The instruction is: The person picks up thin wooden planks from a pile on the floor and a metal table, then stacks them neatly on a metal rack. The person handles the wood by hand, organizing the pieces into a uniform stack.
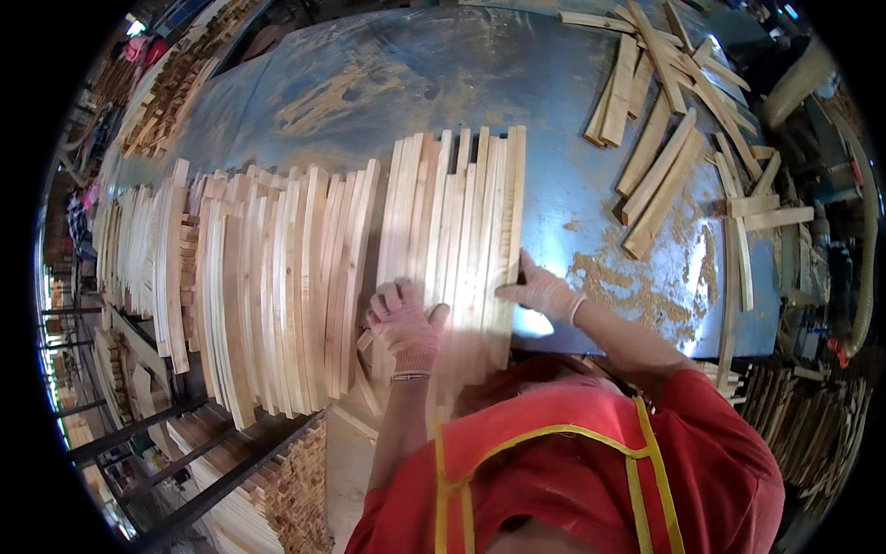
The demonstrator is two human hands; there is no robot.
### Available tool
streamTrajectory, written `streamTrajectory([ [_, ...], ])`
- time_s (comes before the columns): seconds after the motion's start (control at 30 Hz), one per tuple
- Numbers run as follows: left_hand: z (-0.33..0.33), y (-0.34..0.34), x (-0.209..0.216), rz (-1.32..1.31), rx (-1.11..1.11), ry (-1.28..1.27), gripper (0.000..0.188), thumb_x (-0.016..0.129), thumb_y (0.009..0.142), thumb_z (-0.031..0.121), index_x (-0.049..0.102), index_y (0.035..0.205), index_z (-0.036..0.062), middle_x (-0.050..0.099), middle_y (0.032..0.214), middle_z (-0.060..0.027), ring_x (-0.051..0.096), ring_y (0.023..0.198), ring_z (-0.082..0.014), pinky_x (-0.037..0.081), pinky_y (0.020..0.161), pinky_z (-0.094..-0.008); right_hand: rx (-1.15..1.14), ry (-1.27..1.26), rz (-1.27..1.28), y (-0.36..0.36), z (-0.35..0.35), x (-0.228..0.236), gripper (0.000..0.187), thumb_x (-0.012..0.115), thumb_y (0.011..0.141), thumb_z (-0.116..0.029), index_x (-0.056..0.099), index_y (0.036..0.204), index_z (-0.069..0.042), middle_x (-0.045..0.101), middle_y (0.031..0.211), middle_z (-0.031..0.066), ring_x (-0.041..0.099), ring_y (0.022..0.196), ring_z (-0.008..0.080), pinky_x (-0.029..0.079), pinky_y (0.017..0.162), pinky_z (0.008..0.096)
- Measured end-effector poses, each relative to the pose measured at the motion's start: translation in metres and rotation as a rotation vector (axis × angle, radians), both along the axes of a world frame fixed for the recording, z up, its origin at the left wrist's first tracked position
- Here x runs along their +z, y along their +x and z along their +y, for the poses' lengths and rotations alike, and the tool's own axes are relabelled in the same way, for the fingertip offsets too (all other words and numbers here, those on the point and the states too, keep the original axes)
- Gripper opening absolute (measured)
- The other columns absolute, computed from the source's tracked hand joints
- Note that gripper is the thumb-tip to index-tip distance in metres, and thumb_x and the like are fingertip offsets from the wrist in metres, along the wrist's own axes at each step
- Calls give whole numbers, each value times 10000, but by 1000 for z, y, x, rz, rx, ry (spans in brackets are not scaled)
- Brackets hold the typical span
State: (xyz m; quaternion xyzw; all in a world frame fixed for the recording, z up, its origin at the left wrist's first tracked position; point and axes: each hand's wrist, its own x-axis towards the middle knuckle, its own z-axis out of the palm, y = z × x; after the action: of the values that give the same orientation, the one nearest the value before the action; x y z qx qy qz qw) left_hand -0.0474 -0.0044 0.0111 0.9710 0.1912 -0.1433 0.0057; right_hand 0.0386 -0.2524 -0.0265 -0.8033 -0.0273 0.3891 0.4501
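Both gloved hands press a bundle of wooden slats (457, 231) on the blue table (554, 83). The left hand (406, 323) lies flat on top, fingers together; the right hand (544, 291) braces the bundle's right edge, fingers extended, squaring it.

Pale wood slats (457, 222), blue table (443, 83)

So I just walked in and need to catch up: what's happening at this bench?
A person in a red top is handling a bundle of wooden slats on a blue metal table. The gloved left hand lies flat on the bundle's near end; the gloved right hand presses against its right edge. More rows of slats lie to the left, and loose slats are scattered at the far right amid sawdust.
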Motion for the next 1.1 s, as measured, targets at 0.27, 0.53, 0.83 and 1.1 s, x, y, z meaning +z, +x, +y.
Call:
streamTrajectory([
  [0.27, 84, -16, -53, -364, 239, -318, 797, 762, 899, 379, 449, 1556, 53, 610, 1364, -222, 593, 1289, -385, 514, 1059, -491, 121, 118, 193, 50, 1, 2, 932, 750, 933, -367, 272, 1664, -43, 729, 1185, 165, 675, 1013, 237, 539, 909, 354],
  [0.53, 44, -12, -30, -340, 233, -136, 810, 758, 924, 455, 461, 1552, 39, 587, 1397, -219, 567, 1299, -389, 488, 1058, -478, 213, -176, -786, 241, 43, 39, 589, 589, 987, -339, 478, 1527, -134, 642, 1368, 185, 571, 1296, 394, 478, 1056, 485],
  [0.83, -47, 51, -29, -203, -54, -277, 518, 743, 929, 355, 637, 1343, 63, 699, 1103, -142, 679, 1015, -351, 536, 835, -486, 115, 186, -550, 296, 65, 47, 538, 642, 1001, -334, 591, 1484, -102, 630, 1473, 148, 612, 1324, 349, 465, 1116, 430],
  [1.1, 38, 61, 82, -521, 144, -490, 406, 683, 936, 256, 665, 1266, 21, 680, 1070, -237, 678, 969, -405, 551, 871, -523, -138, 158, -295, 150, -91, -1, 823, 696, 997, -358, 346, 1614, 58, 618, 1385, 167, 608, 1243, 240, 475, 1074, 346],
])
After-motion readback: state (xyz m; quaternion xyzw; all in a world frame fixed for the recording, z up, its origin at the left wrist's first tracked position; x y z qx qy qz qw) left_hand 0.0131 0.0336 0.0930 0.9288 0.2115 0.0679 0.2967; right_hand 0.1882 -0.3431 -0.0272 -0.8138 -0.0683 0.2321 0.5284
